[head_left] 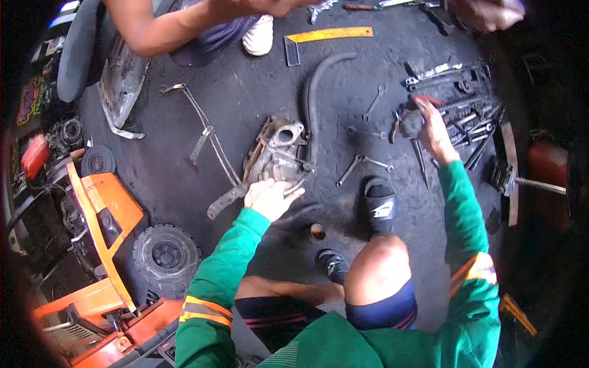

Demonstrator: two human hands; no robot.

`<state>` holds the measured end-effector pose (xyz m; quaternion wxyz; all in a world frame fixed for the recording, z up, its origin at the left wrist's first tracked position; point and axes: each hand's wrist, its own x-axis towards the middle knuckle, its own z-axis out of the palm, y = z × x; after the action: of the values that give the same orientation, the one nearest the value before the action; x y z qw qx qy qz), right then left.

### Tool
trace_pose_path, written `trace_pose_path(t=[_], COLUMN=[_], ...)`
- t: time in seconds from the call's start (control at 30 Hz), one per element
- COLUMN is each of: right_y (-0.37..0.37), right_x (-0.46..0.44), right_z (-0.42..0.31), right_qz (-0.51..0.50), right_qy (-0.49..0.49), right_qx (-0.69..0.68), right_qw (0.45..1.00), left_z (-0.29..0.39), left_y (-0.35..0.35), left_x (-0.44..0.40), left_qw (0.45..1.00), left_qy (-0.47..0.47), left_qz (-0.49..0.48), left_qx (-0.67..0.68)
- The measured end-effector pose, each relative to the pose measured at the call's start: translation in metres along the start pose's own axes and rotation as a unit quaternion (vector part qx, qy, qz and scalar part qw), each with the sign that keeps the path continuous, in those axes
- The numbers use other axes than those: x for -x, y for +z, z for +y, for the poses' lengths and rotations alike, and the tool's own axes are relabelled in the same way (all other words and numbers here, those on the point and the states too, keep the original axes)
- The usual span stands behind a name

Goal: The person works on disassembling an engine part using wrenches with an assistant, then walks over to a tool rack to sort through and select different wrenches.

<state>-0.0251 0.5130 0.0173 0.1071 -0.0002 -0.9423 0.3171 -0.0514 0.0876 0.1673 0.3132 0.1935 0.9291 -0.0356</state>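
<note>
A greasy metal housing (276, 153) with a round port lies on the dark floor in front of me. My left hand (269, 199) is at its near end, fingers bent around a slim metal tool that looks like a wrench (299, 184). Over on the right, my right hand (437, 134) reaches to the tool pile with fingers stretched out. A dark lump (410, 124) lies against its palm side; whether the hand touches it is unclear. Pliers (395, 126) lie just left of that lump. Several loose wrenches (366, 132) lie between my hands.
A black hose (313, 92) curves beside the housing. Left of it lies a long metal linkage (211, 144). A yellow try square (331, 34) lies farther off, near another person's arm (165, 27). An orange machine frame (110, 208) and a wheel (165, 251) stand at left.
</note>
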Motion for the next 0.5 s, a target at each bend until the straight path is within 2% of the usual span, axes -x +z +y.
trace_pose_path(t=[0.03,0.07,0.1,0.2,0.23,0.27,0.33,0.4,0.47,0.5], right_y=[-0.001,-0.008,-0.021,-0.024,-0.038,-0.033,-0.019,0.004,0.033,0.023], right_x=[-0.007,-0.006,-0.031,-0.01,0.005,0.026,0.077,0.129,0.198,0.2], right_z=[-0.002,-0.018,-0.049,-0.115,-0.139,-0.124,-0.102,-0.086,-0.081,-0.089], right_qz=[-0.026,-0.059,-0.22,-0.208,-0.19,-0.192,-0.216,-0.261,-0.081,-0.193], right_qy=[-0.023,-0.044,0.017,-0.044,-0.028,-0.029,0.047,0.154,0.166,0.235], right_qx=[-0.014,-0.033,0.027,0.096,0.048,0.089,0.055,-0.03,-0.023,-0.042], right_qw=[0.999,0.997,0.975,0.972,0.98,0.977,0.974,0.952,0.983,0.952], left_z=[-0.005,-0.011,-0.014,-0.028,-0.034,-0.04,-0.047,-0.046,-0.048,-0.058], left_y=[0.004,0.007,0.003,-0.012,-0.014,-0.017,-0.019,-0.019,-0.014,-0.003], left_x=[0.009,0.015,0.018,0.014,0.017,0.017,0.026,0.035,0.044,0.043], left_qw=[0.999,0.999,0.999,0.999,0.998,0.998,0.998,0.998,0.996,0.994], left_qy=[0.0,0.009,0.012,0.027,0.033,0.026,0.007,0.008,0.004,0.038], left_qz=[-0.036,-0.007,-0.003,0.024,0.024,0.017,-0.006,0.031,0.034,0.058], left_qx=[0.016,0.035,0.043,0.041,0.039,0.047,0.063,0.06,0.077,0.079])
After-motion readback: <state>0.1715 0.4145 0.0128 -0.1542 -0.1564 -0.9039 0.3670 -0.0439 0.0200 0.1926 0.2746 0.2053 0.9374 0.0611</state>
